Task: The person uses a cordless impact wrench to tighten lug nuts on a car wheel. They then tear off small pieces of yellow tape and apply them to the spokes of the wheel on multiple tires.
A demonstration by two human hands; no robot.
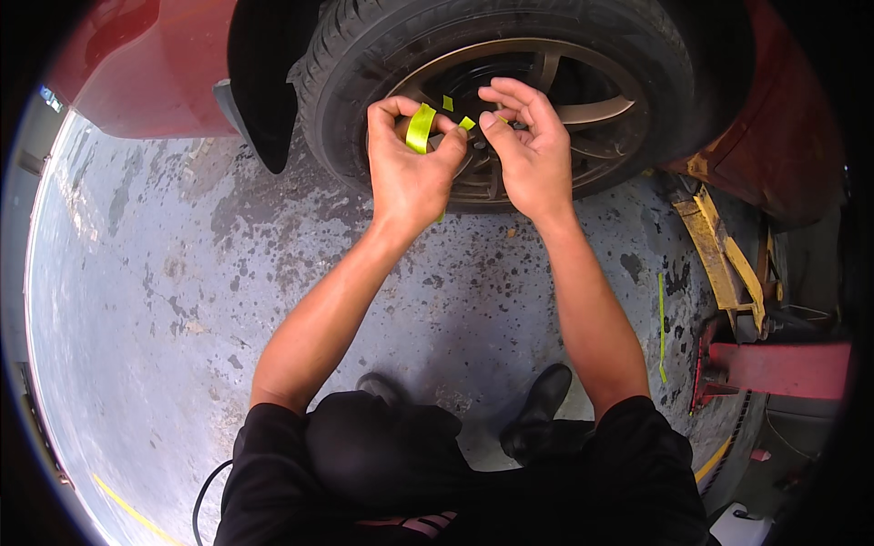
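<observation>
My left hand (410,173) is closed in front of the wheel, holding a neon yellow tape strip (421,128) that curves over its fingers. A short end of the strip pokes out by the thumb tip. Close beside it on the right, my right hand (535,155) has its thumb near its curled fingers, with a small bit of the same yellow showing between them. Behind both hands is a bronze spoked wheel (596,111) with a black tyre (339,100). A small yellow tape piece (447,103) shows against the wheel, just above my left fingers.
Red car bodywork (146,73) flanks the wheel. On the right are a yellow metal frame (715,250) and a red lift arm (778,369). A long thin yellow strip (662,318) lies on the worn grey floor (300,227). My dark shoes (537,409) are below.
</observation>
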